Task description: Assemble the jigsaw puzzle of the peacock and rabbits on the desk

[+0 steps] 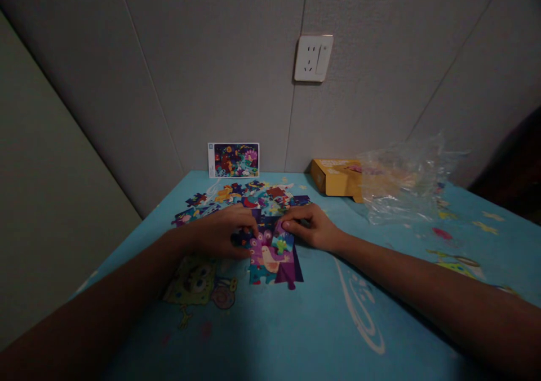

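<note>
The right hand (315, 229) pinches a jigsaw piece (282, 242) between thumb and forefinger, over the partly joined jigsaw section (270, 260) on the blue tablecloth (296, 330). The left hand (228, 229) curls with thumb and forefinger parted at the section's left edge; whether it grips anything, I cannot tell. Loose jigsaw pieces (232, 192) lie beyond both hands, before the upright picture card (236, 160).

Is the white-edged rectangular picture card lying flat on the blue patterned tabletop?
No, the card stands upright by the grey panelled wall, behind the multicoloured jigsaw pieces.
</note>
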